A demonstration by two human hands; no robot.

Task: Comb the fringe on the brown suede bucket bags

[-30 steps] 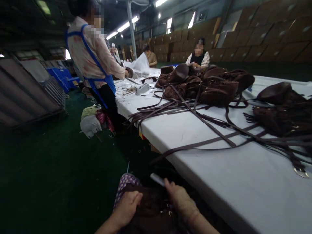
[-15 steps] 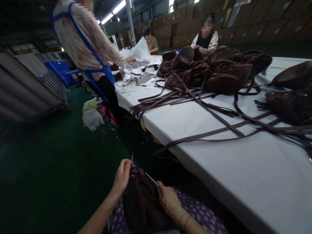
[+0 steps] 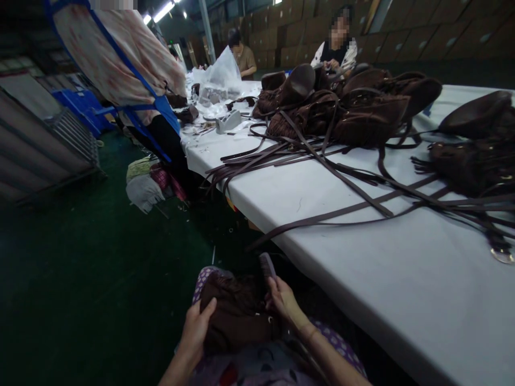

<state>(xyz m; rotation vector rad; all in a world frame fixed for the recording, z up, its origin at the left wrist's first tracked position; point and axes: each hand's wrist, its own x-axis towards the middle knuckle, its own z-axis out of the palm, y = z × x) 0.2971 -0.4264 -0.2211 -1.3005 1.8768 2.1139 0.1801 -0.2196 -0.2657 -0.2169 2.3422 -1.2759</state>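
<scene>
On my lap lies a dark brown bag (image 3: 237, 316) with small metal fittings at its right side. My left hand (image 3: 197, 327) is closed on the bag's left edge, thumb on top. My right hand (image 3: 284, 300) grips a greyish comb (image 3: 267, 266), its toothed end pointing up above the bag's right side. Where the right fingertips meet the bag is partly hidden. Purple dotted cloth (image 3: 203, 279) covers my knees under the bag.
Along my right runs a white-covered table (image 3: 362, 268), bearing a heap of brown bags (image 3: 338, 115) and long straps (image 3: 322, 220), some over the edge. A co-worker in a blue apron (image 3: 161, 128) stands at the left. Two more people sit beyond the table.
The bag now lies flatter across my lap. My left hand has come down to its left edge. My right hand has risen and turned, so the comb's teeth show. The co-worker's arm has drawn back.
</scene>
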